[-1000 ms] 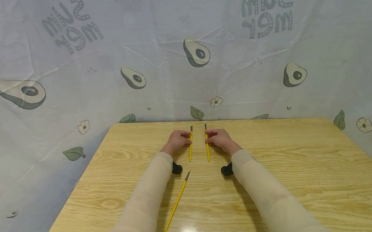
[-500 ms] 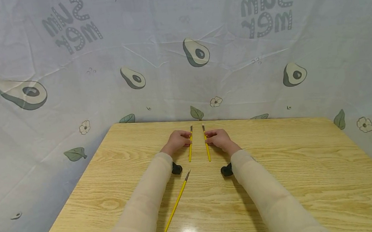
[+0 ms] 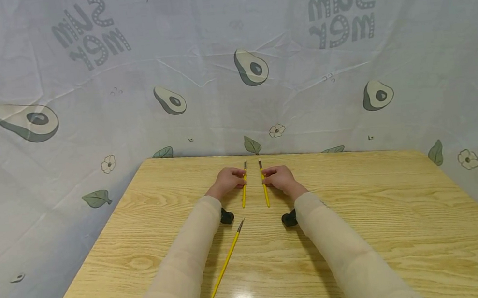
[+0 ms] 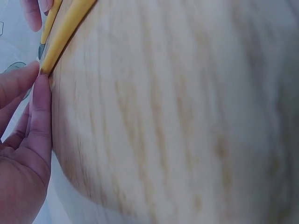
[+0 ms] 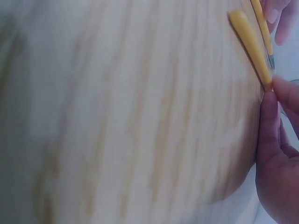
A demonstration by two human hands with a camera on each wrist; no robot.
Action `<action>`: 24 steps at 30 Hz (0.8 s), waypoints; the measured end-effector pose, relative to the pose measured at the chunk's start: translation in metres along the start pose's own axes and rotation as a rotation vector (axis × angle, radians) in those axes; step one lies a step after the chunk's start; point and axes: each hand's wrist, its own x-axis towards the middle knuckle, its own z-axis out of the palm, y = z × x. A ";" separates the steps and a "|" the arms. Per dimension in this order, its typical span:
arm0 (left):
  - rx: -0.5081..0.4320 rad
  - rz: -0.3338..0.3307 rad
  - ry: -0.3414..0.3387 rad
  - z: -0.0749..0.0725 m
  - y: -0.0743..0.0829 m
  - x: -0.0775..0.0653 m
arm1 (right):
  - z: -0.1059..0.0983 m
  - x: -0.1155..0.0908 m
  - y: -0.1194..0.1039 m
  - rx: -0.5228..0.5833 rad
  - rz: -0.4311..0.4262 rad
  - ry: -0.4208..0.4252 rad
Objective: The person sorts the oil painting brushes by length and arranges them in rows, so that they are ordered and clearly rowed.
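Note:
Near the far edge of the table, my left hand [image 3: 229, 180] pinches a yellow-handled paintbrush [image 3: 244, 198] between thumb and fingers. My right hand [image 3: 281, 177] pinches a second yellow paintbrush [image 3: 266, 195] a short gap to the right. Both brushes lie low at the tabletop, bristles pointing away from me, their tips leaning slightly toward each other. In the left wrist view, thumb and finger meet on the yellow handle [image 4: 65, 35]. The right wrist view shows the same kind of pinch on the other handle [image 5: 250, 44]. A third paintbrush [image 3: 226, 263] lies slanted, nearer to me, touched by neither hand.
The wooden table [image 3: 381, 216] stretches to both sides. Behind it hangs a pale curtain [image 3: 214, 122] printed with avocados and leaves. A black wrist device [image 3: 227, 216] shows below the left sleeve, and another black device [image 3: 289, 219] beside the right sleeve.
The bristle end of the right paintbrush has swung a little to the left, and my right hand has shifted slightly left. The left hand, its brush and the third brush look unmoved.

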 end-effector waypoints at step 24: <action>-0.023 -0.019 -0.011 0.000 0.001 -0.002 | -0.002 -0.005 -0.005 -0.037 0.017 -0.016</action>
